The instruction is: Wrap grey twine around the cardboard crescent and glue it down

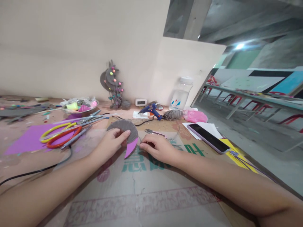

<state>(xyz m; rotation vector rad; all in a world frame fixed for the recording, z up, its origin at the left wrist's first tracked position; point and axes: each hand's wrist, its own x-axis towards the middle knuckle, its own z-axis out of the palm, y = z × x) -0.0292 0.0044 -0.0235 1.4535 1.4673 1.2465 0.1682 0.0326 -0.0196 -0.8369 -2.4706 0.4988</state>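
My left hand (115, 142) grips a crescent-shaped piece (127, 128) between thumb and fingers. Most of the crescent is wrapped in grey yarn, while its lower tip is bare purple. Just right of that tip, my right hand (157, 148) is closed in a pinch on a thin strand of grey yarn, mostly hidden by the fingers. A ball of grey yarn (174, 114) lies farther back, with a loose strand trailing from it. Small thread snips (155, 132) rest behind my right hand. Both hands are over a printed cardboard sheet (142, 192).
Yellow- and red-handled scissors (63, 134) lie on purple paper (26, 138) at left. A blue glue gun (151, 109), a small clock (141, 101), a water bottle (181, 94) and a decorated moon ornament (113, 83) stand behind. A phone (208, 138) is at right.
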